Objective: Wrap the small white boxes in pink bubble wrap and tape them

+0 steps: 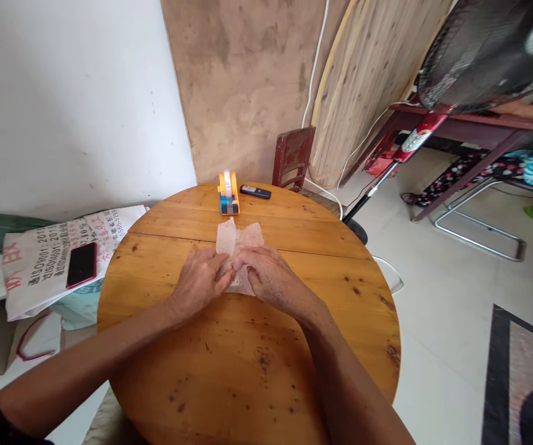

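Note:
A small, translucent sheet of what looks like bubble wrap point(252, 235) lies at the middle of the round wooden table point(257, 371), its left part folded or overlapping. From the left, my left hand point(200, 277) grips the sheet's edge with bent fingers and thumb. My right hand point(273, 276) comes over the other side, its fingers curled down onto the sheet and meeting the left fingertips. Whatever may lie inside the wrap is hidden under the hands. Beyond it stands a yellow and blue tape dispenser point(228, 194) with a roll of tape.
A dark remote-like device point(256, 192) lies beside the dispenser. Left of the table, a phone point(81, 264) rests on printed white sacks point(122, 219). A red chair point(294, 157) stands behind; a standing fan point(417, 139) and a seated person point(479, 173) are at right.

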Tool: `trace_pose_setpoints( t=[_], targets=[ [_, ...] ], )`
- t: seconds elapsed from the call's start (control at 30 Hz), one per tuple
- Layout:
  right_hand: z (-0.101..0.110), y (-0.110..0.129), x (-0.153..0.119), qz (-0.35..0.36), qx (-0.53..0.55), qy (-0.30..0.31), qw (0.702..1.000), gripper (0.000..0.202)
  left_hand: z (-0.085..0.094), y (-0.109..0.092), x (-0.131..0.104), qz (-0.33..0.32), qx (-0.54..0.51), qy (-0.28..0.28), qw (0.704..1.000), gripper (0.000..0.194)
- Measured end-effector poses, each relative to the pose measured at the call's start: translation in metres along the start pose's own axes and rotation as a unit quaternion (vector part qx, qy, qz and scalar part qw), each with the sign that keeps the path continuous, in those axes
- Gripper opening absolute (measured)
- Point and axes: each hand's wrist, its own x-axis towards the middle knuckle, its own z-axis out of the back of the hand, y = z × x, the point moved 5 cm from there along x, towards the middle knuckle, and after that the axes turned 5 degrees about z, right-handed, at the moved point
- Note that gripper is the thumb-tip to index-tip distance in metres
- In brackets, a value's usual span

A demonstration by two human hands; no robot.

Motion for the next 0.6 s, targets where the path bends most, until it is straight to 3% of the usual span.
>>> trace_pose_setpoints(
  t=[0.07, 0.17, 0.4, 0.5, 0.6],
  targets=[
    [0.000, -0.002, 0.001, 0.001, 0.009, -0.009, 1.000, 0.033, -0.005, 0.000, -0.008, -0.034, -0.002, -0.079, 0.996, 0.027],
    [0.000, -0.003, 0.000, 0.002, 0.013, -0.016, 1.000, 0.032, -0.011, 0.000, -0.015, -0.057, -0.021, -0.138, 0.989, 0.027],
    [-0.001, -0.010, 0.002, -0.017, 0.020, -0.004, 1.000, 0.029, -0.011, -0.008, -0.012, -0.085, 0.008, -0.140, 0.986, 0.029],
    [0.011, -0.018, 0.003, -0.049, 0.055, -0.059, 0.996, 0.025, -0.010, -0.010, -0.011, -0.087, 0.023, -0.138, 0.986, 0.027],
    [0.028, -0.033, -0.006, -0.143, 0.046, -0.104, 0.983, 0.017, -0.010, -0.010, -0.010, -0.087, 0.034, -0.137, 0.986, 0.027]
  ],
)
